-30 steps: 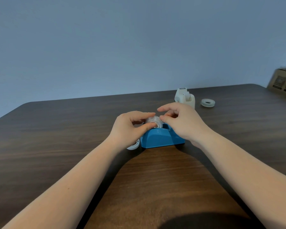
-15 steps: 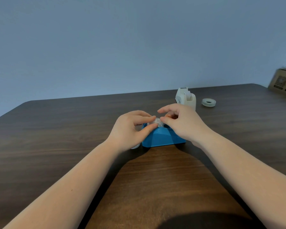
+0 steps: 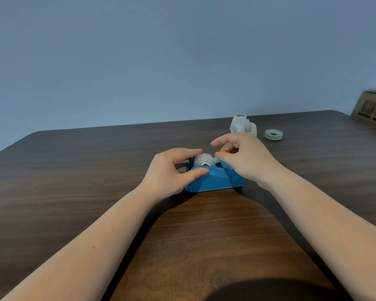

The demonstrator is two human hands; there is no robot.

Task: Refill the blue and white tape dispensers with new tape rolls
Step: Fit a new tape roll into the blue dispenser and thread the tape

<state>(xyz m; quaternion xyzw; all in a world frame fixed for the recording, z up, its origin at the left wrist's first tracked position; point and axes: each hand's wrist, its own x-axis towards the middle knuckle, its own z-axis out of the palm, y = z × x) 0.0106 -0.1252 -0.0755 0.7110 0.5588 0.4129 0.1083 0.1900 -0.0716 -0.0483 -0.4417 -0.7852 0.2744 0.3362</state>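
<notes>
Right hand (image 3: 245,158) hiding dispenser's (image 3: 215,180) end.

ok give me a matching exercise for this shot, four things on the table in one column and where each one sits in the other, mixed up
Things:
1. blue tape dispenser
2. white tape dispenser
3. loose tape roll
4. cardboard box

Places:
A. far right edge of the view, partly cut off
B. lying flat on the table, just right of the white dispenser
C. between the left hand and right hand, with a roll seated in it
D. behind the right hand, toward the table's far edge

Pairs: 1-C, 2-D, 3-B, 4-A
</notes>
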